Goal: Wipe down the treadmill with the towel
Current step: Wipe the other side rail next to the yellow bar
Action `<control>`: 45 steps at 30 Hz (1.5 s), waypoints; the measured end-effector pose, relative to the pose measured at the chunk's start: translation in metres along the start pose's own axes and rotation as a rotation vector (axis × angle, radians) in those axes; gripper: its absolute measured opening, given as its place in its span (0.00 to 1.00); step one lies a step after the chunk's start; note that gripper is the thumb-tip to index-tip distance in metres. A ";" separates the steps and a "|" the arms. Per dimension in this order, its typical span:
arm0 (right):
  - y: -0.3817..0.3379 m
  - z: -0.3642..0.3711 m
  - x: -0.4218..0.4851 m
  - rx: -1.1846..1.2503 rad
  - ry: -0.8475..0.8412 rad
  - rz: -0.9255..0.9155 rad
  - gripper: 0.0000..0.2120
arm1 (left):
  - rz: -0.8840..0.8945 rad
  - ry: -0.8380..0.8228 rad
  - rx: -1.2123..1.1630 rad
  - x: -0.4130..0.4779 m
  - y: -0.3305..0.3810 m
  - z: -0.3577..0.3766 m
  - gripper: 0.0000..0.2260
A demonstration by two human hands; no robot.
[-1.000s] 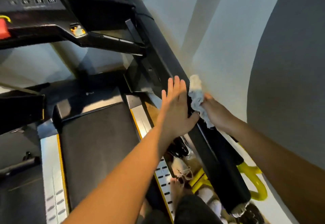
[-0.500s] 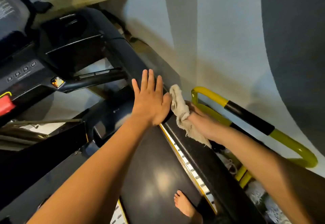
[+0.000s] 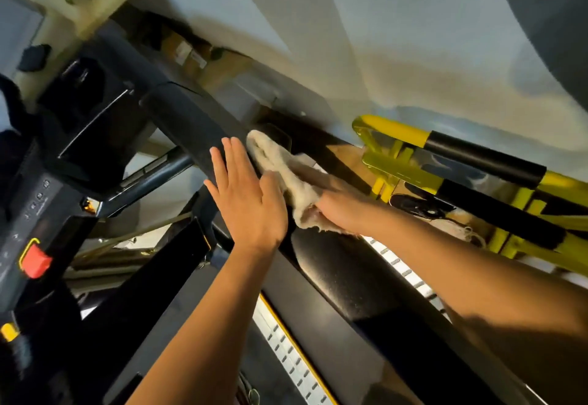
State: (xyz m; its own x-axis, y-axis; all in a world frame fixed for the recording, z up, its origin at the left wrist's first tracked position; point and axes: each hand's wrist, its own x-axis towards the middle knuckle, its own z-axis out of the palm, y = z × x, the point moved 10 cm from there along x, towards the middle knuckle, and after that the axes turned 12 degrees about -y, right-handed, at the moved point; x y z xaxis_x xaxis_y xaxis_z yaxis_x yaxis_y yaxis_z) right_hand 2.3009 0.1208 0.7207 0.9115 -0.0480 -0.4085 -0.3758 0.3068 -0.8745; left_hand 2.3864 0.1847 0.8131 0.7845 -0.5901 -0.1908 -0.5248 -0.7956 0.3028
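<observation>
My left hand [image 3: 251, 204] lies flat, fingers straight, on the black treadmill handrail [image 3: 346, 280]; just beside it my right hand [image 3: 342, 209] clutches the bunched towel [image 3: 280, 166] against that rail

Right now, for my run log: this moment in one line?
left hand flat on handrail | right hand holds towel against handrail
</observation>
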 end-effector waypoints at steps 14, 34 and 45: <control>-0.036 0.004 0.020 -0.018 0.022 -0.201 0.14 | -0.019 -0.020 0.097 0.003 -0.002 0.004 0.30; 0.049 -0.009 -0.012 -0.099 0.013 -0.032 0.19 | -0.054 -0.018 0.059 0.004 -0.002 0.002 0.30; 0.052 -0.004 -0.041 -0.192 -0.016 0.112 0.17 | -0.079 -0.027 0.156 0.004 -0.002 0.004 0.29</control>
State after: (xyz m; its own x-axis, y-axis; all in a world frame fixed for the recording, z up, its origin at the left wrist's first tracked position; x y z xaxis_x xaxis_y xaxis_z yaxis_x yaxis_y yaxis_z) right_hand 2.2429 0.1354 0.6907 0.8642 -0.0085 -0.5031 -0.4984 0.1230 -0.8582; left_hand 2.3889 0.1832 0.8083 0.8173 -0.5264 -0.2343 -0.5080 -0.8502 0.1380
